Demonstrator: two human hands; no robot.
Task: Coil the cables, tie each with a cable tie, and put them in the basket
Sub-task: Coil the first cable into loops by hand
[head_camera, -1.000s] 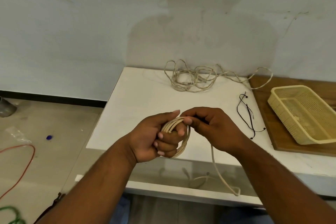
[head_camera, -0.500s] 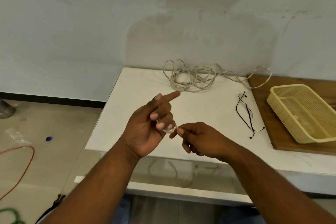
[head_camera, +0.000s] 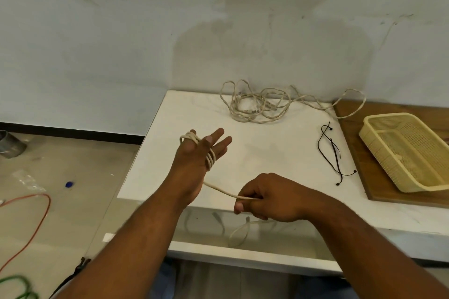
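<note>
Left hand (head_camera: 194, 165) opening from fist 1 second ago: fingers now spreading straight, cable (head_camera: 210, 158) loops sitting round palm. Right hand (head_camera: 267, 198) pinching free strand, drawing it taut toward 4 o'clock. Coiling continuing; ties (head_camera: 330, 150), basket (head_camera: 391, 115) waiting at 3 o'clock.

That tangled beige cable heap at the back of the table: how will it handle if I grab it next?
Probably floppy: the tangled cable heap lies in loose, uneven loops on the white table. It likely lifts as one snarl, since strands cross and a tail trails onto the wooden board. Seemingly light, given thin strands.
</note>
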